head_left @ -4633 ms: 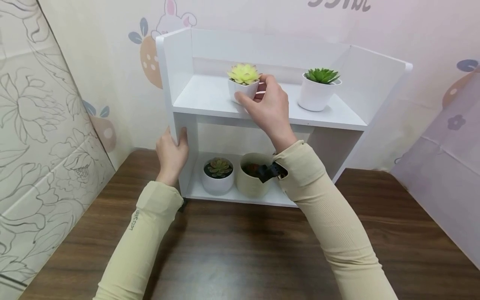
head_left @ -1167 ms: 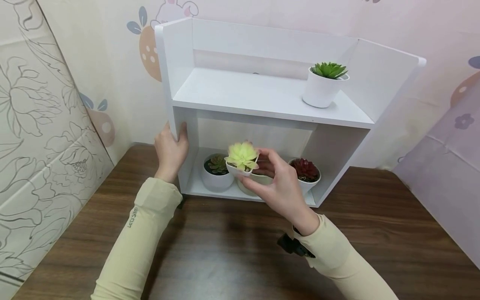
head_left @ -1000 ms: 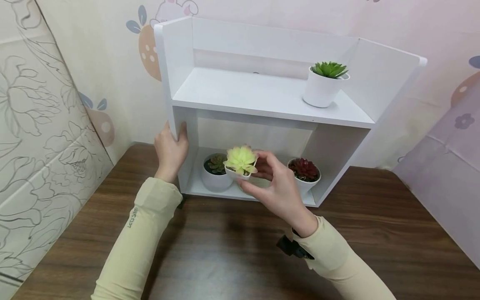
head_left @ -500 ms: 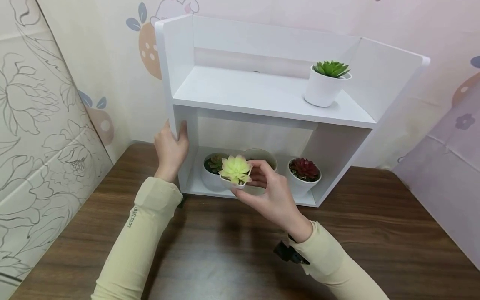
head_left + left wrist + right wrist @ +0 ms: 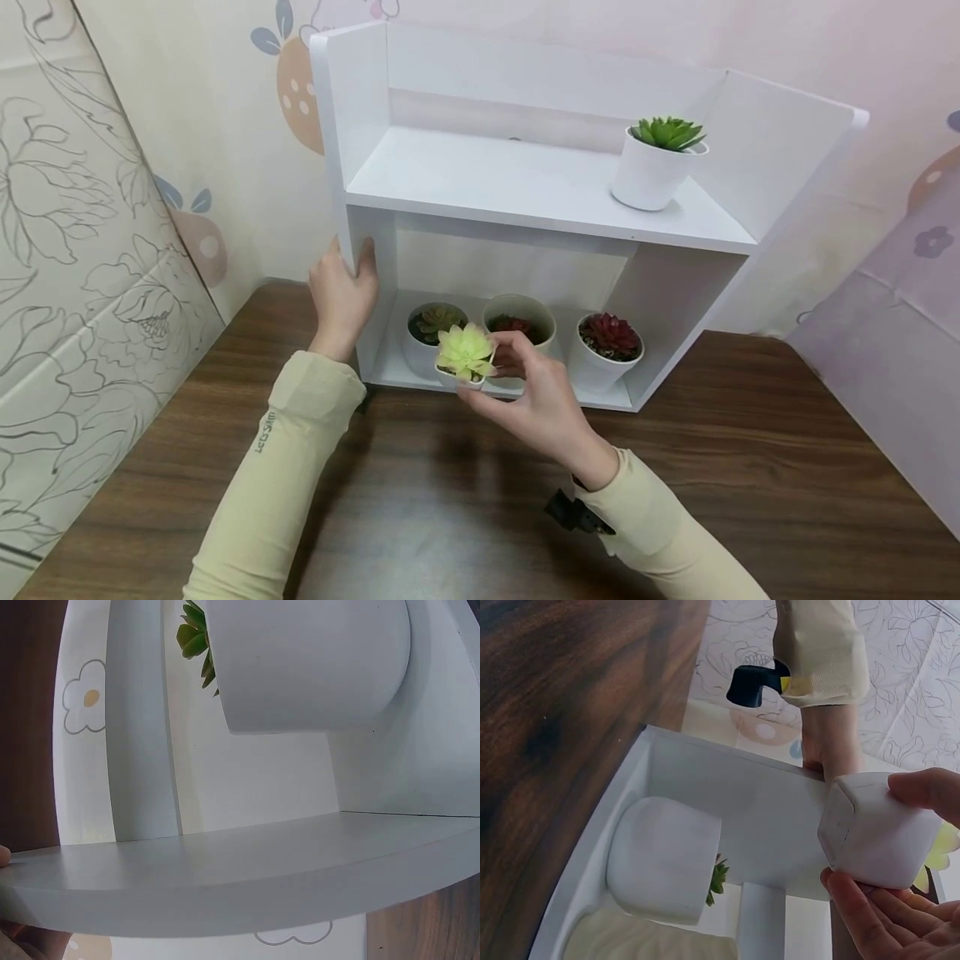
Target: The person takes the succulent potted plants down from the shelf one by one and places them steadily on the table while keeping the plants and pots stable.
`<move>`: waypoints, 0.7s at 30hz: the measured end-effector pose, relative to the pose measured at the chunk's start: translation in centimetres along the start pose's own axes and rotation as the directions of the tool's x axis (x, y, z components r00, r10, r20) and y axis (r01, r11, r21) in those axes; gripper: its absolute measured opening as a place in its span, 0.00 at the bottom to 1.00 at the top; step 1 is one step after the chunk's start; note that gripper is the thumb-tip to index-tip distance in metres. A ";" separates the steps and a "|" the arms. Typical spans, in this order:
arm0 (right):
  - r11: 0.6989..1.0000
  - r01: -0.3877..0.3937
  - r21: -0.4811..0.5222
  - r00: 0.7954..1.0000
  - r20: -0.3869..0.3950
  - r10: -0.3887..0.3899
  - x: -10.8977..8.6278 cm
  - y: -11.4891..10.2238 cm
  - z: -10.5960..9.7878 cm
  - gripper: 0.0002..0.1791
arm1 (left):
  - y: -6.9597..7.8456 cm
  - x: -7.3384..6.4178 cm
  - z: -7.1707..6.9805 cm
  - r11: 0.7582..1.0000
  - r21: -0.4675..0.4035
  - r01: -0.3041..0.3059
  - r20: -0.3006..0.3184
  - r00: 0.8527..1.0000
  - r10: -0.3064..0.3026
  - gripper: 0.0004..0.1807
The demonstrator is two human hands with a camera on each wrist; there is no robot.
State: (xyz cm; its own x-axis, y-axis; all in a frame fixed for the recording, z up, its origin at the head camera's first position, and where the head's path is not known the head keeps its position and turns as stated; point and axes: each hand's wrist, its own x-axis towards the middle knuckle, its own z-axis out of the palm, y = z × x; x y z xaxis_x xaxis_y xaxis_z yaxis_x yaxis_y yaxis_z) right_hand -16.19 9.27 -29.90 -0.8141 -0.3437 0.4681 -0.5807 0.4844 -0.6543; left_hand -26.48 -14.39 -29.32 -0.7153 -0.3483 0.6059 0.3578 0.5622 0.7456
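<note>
My left hand (image 5: 341, 296) grips the left side panel of a white two-tier shelf (image 5: 480, 171), thumb on the inner face. In the left wrist view, the panel edge (image 5: 225, 896) crosses the lower part, with only fingertips showing at far left. My right hand (image 5: 536, 404) pinches a yellow-green potted succulent (image 5: 465, 352) between thumb and fingers. It is held in the air before the lower tier, off the upper board. The right wrist view shows its squarish white pot (image 5: 881, 829) from below, the plant mostly hidden.
On the lower tier stand a white pot with a muted green succulent (image 5: 438, 321), a larger cream pot (image 5: 517, 308) with a reddish plant, and a dark red succulent (image 5: 609, 337). A green succulent (image 5: 663, 162) stands upper right. The wooden table (image 5: 450, 517) lies in front.
My right hand has lifted the yellow-green succulent from the upper board and brought it down in front of the lower tier, drifting slightly left and lower lately. My left hand keeps its hold.
</note>
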 end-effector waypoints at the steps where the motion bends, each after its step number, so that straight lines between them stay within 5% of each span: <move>1: 1.000 0.001 0.000 1.000 0.004 -0.001 0.0 0.0 0.1 0.28 | 0.0 0.0 0.0 1.000 0.000 0.000 0.000 1.000 0.000 0.19; 21: 0.998 -0.051 0.022 0.995 0.086 0.049 -1.0 1.4 2.3 0.27 | 0.0 -0.1 -0.2 1.000 -0.008 0.016 -0.006 1.000 -0.016 0.18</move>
State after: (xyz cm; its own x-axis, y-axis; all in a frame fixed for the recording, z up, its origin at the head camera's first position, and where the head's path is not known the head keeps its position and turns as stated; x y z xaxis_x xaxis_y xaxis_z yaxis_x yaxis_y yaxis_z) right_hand -16.20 8.45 -32.63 -0.8385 -0.3875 0.3831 -0.5387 0.4836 -0.6899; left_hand -26.27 -14.44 -29.34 -0.7173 -0.3615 0.5957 0.3513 0.5506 0.7572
